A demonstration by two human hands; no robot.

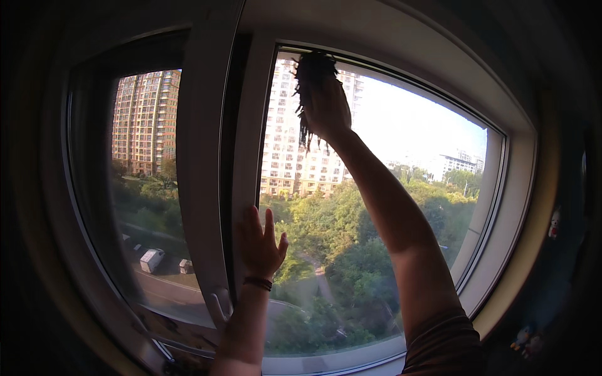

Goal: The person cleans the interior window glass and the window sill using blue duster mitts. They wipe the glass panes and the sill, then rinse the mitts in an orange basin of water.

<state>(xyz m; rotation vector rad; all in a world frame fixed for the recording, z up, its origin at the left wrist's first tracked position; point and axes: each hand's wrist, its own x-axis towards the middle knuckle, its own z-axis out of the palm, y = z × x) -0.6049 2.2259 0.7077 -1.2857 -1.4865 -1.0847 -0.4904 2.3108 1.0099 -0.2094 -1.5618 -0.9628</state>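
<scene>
My right hand (328, 110) is raised high and holds a dark, shaggy chenille cleaning mitt or cloth (317, 66) against the upper left corner of the right window pane (400, 117). Strands of it hang down beside my fingers; whether the hand is inside it or on top cannot be told. Lower down, my left hand (263, 246) is spread with nothing in it, at the window's upright frame (244, 188) and the left edge of the glass. A dark bracelet (257, 283) is round my left wrist.
A window handle (217, 308) stands just left of my left forearm. Farther left is another window pane (146, 197). A deep window reveal (522, 155) borders the right side. Small figures (522, 339) are on the dark wall at the lower right. Trees and tall buildings show outside.
</scene>
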